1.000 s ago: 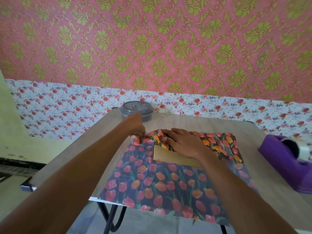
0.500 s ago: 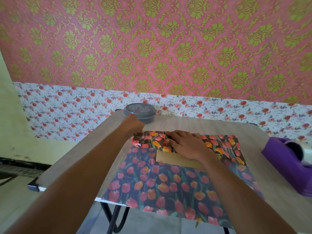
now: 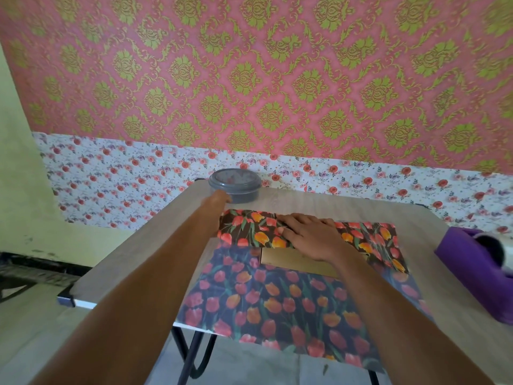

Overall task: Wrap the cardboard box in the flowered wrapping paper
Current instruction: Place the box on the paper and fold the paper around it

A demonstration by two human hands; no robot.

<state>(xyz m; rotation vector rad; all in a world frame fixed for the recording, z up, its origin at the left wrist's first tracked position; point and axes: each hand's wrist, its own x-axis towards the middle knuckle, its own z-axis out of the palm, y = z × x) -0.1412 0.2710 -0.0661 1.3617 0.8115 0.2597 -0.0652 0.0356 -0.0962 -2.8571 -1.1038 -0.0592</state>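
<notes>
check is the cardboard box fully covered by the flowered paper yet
No, a bare strip of the cardboard box shows below the right hand.

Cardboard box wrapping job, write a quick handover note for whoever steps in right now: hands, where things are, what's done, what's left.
Right hand: flat, pressing the folded far flap of the flowered wrapping paper onto the cardboard box.
Left hand: stretched past the paper's far left corner, beside the grey lidded container; its grip cannot be made out.
Done: far flap folded over the box.
Left: near flap, which overhangs the table edge; both ends; taping. The purple tape dispenser sits to the right.
</notes>
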